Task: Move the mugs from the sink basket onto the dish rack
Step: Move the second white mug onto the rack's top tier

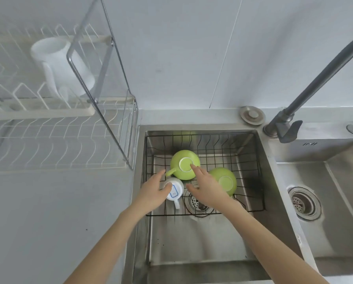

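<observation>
Both forearms reach from the lower edge toward the sink basket (255, 208), a black wire frame seated in the left steel basin. My left hand (151, 191) rests fingers-spread against the white mug (174, 190), thumb on its upturned base, not closed around it. My right hand (207, 186) is open, fingers apart, index fingertip touching the base ring of the near green mug (181, 170), which stands inverted with its handle pointing left. A second green mug (226, 180), also inverted, sits just beside the right hand. On the counter to the left, the dish rack (48, 144) carries one white pitcher (57, 62) on its upper tier.
</observation>
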`<state>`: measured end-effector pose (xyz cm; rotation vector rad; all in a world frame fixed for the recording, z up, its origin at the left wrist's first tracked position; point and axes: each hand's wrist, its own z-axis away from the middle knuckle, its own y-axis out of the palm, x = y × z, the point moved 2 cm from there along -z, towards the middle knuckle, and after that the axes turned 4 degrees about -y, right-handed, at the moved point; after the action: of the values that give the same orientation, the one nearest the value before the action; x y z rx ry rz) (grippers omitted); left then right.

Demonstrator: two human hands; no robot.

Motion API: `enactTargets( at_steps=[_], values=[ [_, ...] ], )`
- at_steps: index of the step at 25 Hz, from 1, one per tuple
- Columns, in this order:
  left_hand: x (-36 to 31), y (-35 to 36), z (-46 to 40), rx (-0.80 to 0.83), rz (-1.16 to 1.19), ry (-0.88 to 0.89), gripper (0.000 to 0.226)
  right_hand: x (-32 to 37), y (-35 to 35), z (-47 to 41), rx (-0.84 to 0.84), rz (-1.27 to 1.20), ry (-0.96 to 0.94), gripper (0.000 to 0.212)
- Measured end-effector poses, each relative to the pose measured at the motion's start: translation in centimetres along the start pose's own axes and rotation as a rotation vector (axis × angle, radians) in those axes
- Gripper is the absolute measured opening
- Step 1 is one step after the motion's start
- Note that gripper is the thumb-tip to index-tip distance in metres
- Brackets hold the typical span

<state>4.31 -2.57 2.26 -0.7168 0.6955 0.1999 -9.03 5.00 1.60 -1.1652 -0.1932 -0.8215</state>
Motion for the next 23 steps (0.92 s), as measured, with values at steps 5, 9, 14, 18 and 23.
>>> enactTargets(
  at_steps=[5,9,14,18,23],
  values=[
    [1.5,2.7,-2.3,0.028,0.164,-0.162,0.049,-1.5,3.4,-2.6,0.110,-0.172,0.088,0.060],
    [3.3,4.1,-4.9,0.044,0.221,-0.286,0.052,-2.2,5.9,-4.5,0.180,-0.272,0.165,0.056],
    [5.0,5.6,-6.7,0.072,0.224,-0.309,0.031,-2.8,7.5,-6.3,0.198,-0.328,0.245,0.051],
    [5.5,6.2,-7.1,0.057,0.220,-0.303,0.028,-3.1,8.0,-6.9,0.205,-0.368,0.269,0.049],
    [5.5,6.2,-6.8,0.014,0.192,-0.256,0.041,-3.4,8.4,-6.8,0.190,-0.462,0.311,0.052]
  ],
)
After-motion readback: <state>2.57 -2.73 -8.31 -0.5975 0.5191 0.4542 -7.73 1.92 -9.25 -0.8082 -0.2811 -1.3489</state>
